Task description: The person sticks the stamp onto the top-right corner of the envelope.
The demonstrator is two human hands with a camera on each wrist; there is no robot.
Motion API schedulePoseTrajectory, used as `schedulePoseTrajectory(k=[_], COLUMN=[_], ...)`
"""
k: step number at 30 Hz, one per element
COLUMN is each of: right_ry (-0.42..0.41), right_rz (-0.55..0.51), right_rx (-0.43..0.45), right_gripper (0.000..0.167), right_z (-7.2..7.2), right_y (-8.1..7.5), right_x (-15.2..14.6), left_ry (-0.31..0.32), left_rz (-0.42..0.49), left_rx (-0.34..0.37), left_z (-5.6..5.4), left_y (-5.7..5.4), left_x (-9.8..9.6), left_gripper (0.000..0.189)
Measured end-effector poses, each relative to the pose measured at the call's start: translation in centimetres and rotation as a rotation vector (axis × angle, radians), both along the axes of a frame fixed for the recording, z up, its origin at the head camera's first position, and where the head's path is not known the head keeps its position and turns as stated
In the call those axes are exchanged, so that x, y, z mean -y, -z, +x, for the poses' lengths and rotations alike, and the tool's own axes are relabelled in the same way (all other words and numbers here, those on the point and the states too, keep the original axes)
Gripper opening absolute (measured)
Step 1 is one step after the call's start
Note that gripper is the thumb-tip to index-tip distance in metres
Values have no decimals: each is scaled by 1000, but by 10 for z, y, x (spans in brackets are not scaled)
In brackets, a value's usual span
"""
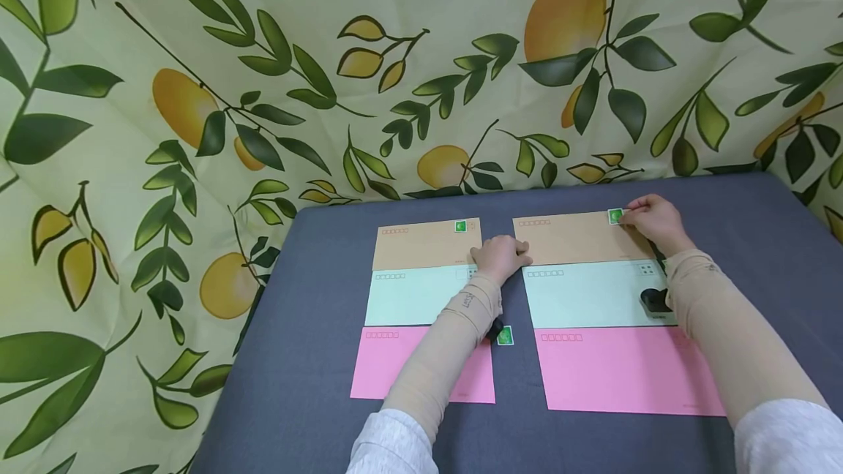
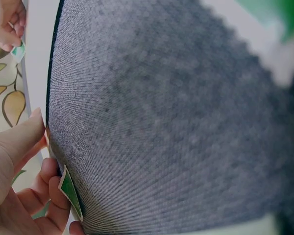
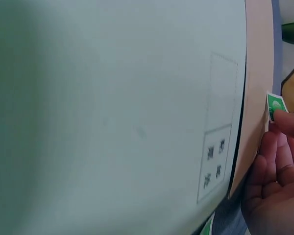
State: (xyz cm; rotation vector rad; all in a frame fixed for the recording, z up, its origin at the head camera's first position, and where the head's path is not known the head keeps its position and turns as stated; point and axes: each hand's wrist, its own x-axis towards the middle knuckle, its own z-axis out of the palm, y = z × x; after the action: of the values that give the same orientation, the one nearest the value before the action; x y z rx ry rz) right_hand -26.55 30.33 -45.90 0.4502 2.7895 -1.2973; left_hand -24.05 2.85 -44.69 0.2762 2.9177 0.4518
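My right hand pinches a small green stamp between thumb and finger at the top right corner of the right brown envelope; the right wrist view shows this stamp too. On that envelope's left edge rests my left hand, thumb stretched out, other fingers loosely bent. Beside these fingers, in the left wrist view, is another green stamp; whether they touch it I cannot tell. The left brown envelope bears a green stamp at its top right.
Below the brown envelopes lie mint envelopes and pink envelopes on a grey-blue tablecloth. A loose stamp sits between the columns. A leaf-and-fruit patterned cloth hangs behind.
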Motion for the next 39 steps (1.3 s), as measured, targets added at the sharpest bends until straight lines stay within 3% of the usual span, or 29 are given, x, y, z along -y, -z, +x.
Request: schedulePoseTrajectory(k=[17, 39], right_ry=[-9, -60], right_rz=[19, 74], right_rx=[54, 69], right_gripper=[38, 29], right_z=[-5, -5], right_y=[1, -5], right_x=[6, 5], left_ry=[9, 11], left_rz=[-20, -8], left_rx=[-8, -4], left_z=[0, 1], left_y=[1, 0], left_x=[0, 0], left_gripper=[34, 34])
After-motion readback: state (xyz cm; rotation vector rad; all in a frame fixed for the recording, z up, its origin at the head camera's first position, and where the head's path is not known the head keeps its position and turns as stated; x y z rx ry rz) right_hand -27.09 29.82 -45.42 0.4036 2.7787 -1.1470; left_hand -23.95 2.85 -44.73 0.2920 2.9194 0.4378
